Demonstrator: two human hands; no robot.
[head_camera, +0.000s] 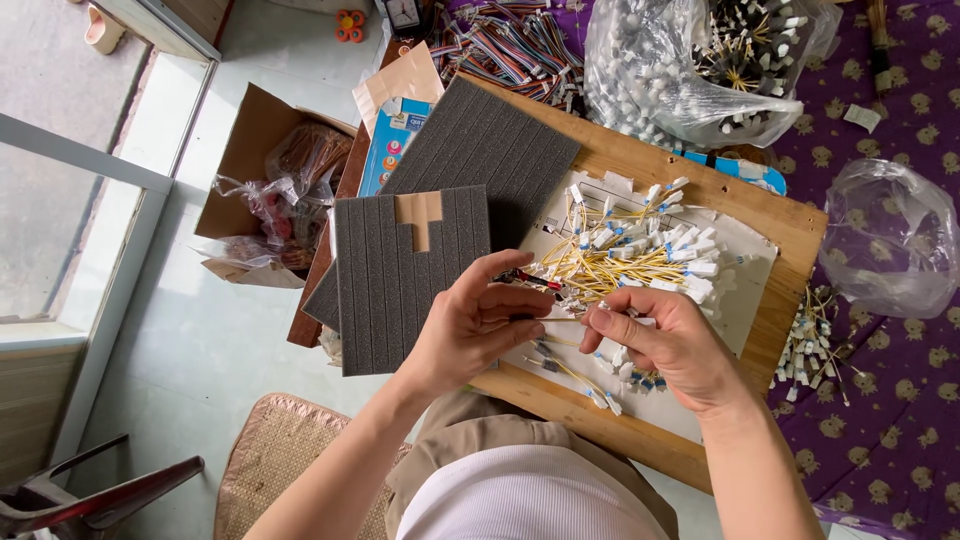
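Observation:
My left hand (478, 322) and my right hand (668, 345) meet over a wooden board (790, 232) and pinch the same thin yellow wire with small connectors (557, 318) between their fingertips. Just beyond the fingers lies a pile of yellow wires with white connectors (632, 255) on a white sheet (742, 290). A dark grey foam pad with parallel slits (392, 280) lies left of my left hand, with a piece of brown tape on its top edge. A second foam pad (492, 145) lies behind it.
Clear plastic bags of white connectors (680, 70) and an empty-looking bag (890, 235) sit on a purple patterned cloth (900, 420). Multicoloured ribbon cables (505, 45) lie at the back. An open cardboard box (262, 160) stands on the floor at left, a woven mat (275, 450) below.

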